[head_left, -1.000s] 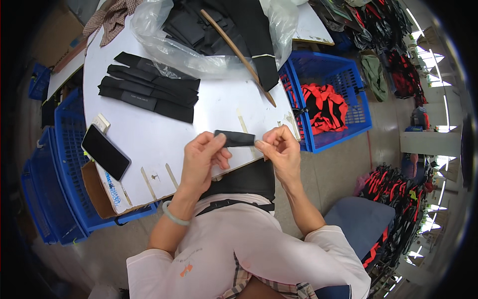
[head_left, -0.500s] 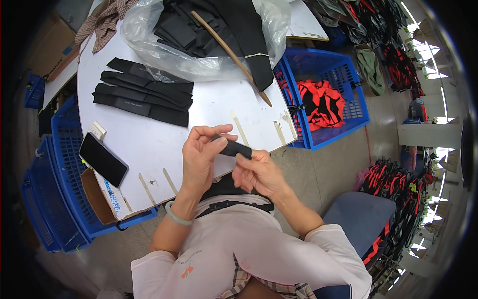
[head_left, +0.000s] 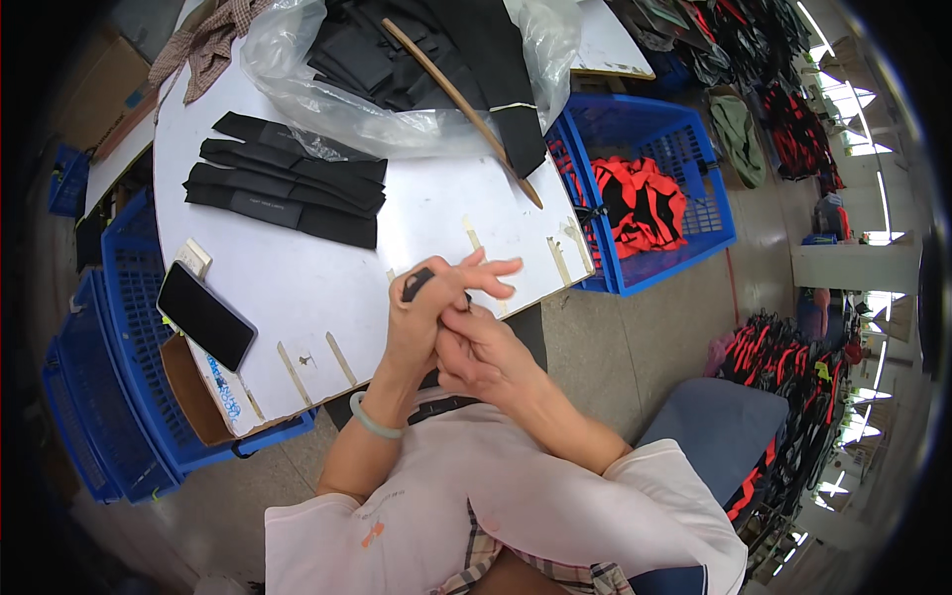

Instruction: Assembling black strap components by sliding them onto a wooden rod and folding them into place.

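Both my hands are together above the table's front edge, working on a small black fabric strip [head_left: 417, 285]. It is bent at my left thumb, and fingers hide most of it. My left hand [head_left: 428, 309] pinches it, with some fingers stretched out to the right. Closed and tucked against the left palm, my right hand [head_left: 488, 357] grips the strip's other end, which is largely covered. Just beyond, several flat black fabric bands [head_left: 288, 188] with grey labels lie in an overlapping row on the white table [head_left: 327, 288].
At the back, an open clear plastic bag [head_left: 268, 59] holds black fabric pieces, with a wooden stick [head_left: 456, 99] across it. A phone [head_left: 206, 315] lies at the table's left edge. Blue crates [head_left: 645, 288] stand either side; the right one contains red-and-black fabric [head_left: 640, 208].
My hands have drawn closer together and turned. The black strip, stretched between them before, is now bent and mostly hidden in my fingers.
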`<state>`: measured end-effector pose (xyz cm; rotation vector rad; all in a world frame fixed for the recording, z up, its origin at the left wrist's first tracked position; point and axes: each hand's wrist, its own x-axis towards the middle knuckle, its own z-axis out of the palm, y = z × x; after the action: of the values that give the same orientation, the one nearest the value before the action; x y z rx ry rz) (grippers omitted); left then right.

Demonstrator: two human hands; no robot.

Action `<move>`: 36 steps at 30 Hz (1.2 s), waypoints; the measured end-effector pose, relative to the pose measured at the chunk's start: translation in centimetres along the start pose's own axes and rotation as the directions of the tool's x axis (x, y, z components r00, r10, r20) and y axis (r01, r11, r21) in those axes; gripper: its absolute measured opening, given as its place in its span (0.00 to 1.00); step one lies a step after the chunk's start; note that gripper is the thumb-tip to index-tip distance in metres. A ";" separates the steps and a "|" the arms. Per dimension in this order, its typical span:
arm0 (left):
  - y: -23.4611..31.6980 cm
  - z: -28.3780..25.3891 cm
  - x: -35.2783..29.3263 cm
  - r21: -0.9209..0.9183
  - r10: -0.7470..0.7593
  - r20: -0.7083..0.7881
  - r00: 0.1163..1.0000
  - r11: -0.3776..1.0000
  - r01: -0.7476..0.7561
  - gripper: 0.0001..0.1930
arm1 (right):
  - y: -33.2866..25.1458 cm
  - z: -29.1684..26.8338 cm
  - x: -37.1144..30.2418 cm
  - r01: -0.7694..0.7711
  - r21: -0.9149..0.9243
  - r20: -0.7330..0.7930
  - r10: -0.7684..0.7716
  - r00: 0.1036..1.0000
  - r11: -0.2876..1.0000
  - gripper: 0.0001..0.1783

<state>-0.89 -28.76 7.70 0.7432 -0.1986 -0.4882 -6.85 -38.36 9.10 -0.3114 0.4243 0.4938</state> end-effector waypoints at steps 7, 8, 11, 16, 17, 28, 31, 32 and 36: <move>0.2 -1.0 0.7 -0.107 -0.076 -0.199 0.977 0.993 0.055 0.17 | -2.1 0.0 2.8 0.377 -0.769 -0.045 -0.633 0.773 0.515 0.04; 0.4 -0.9 0.9 -0.048 -0.031 -0.194 0.981 0.999 0.022 0.17 | -2.1 0.2 2.8 0.374 -0.771 -0.046 -0.630 0.775 0.515 0.04; 0.6 -1.0 1.1 -0.090 -0.040 -0.183 0.982 0.996 0.023 0.16 | -1.7 1.0 3.0 0.419 -0.813 0.026 -0.693 0.721 0.405 0.05; 1.4 0.3 1.7 -0.168 -0.003 -0.333 0.943 0.984 -0.056 0.11 | -0.3 0.5 3.5 0.393 -0.873 0.044 -0.756 0.653 0.288 0.07; 0.7 -0.3 1.6 -0.185 0.019 -0.347 0.938 0.979 -0.088 0.11 | -0.3 0.7 3.6 0.393 -0.872 0.044 -0.754 0.655 0.291 0.07; 0.4 -0.8 1.2 -0.137 0.024 -0.367 0.930 0.987 -0.080 0.20 | -0.4 0.4 2.8 0.349 -0.904 0.143 -0.598 0.789 0.245 0.06; 1.1 -0.9 1.3 -0.106 0.056 -0.366 0.929 0.989 -0.101 0.20 | -0.9 -0.3 2.6 0.348 -0.900 0.211 -0.436 0.875 0.262 0.07; 1.3 -1.4 1.3 -0.101 0.056 -0.366 0.929 0.990 -0.100 0.20 | -1.2 -0.5 2.5 0.357 -0.901 0.257 -0.359 0.897 0.247 0.08; 0.4 -2.1 0.8 -0.200 -0.098 -0.202 0.974 0.978 0.056 0.21 | -2.4 0.3 2.1 0.256 -0.965 0.229 -0.289 0.930 0.060 0.08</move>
<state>0.64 -27.62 6.44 0.6087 0.0766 -0.4912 -3.81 -39.46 8.78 -1.7675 -0.0577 0.3119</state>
